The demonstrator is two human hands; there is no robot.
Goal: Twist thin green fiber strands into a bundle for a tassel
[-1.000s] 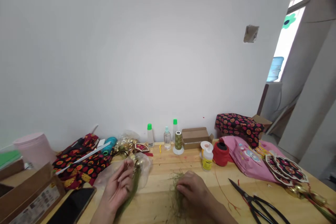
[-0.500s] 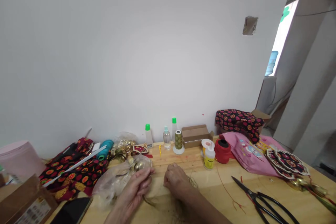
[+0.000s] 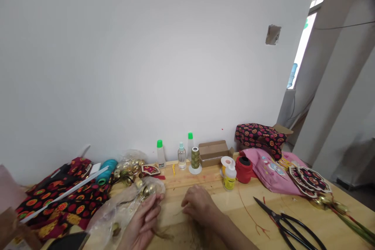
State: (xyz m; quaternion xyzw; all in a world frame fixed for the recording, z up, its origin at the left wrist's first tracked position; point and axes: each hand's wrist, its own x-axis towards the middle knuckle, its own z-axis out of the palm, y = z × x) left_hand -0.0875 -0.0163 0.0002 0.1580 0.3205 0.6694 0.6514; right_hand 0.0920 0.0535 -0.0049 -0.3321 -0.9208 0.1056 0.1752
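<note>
Head view: Left hand (image 3: 146,218), bottom of frame left of ctr., fingers curled in a pinch, apparently gripping green strands (image 3: 164,235), whose frayed tail pokes out low beside the palm. Right hand (image 3: 200,205), just right of ctr., has its fingers bent over the wooden surface (image 3: 212,181); a faint wisp shows nr. its fingertips, but can't tell if it's held. Loose threads (image 3: 199,236) lie blurred at bottom ctr., by the right wrist.

What's changed: 1 sec. ago the right hand was down in the loose threads & the strands hung long beside the left wrist; half a sec. ago the hands were nearly together. Now there's a small gap btwn. them, & only the strands' tail shows. For the work in hand, that suggests attention is on the strands at the left fingertips, w/ the loose threads set aside for the moment.

Around them: a clear bag (image 3: 101,218) w/ a brass bell (image 3: 148,190), lower left, right by the left hand; glue bottle (image 3: 230,181), green spool (image 3: 195,159) & red spool (image 3: 244,170) beyond the right hand; black scissors (image 3: 275,215), lower right, lying untouched.
</note>
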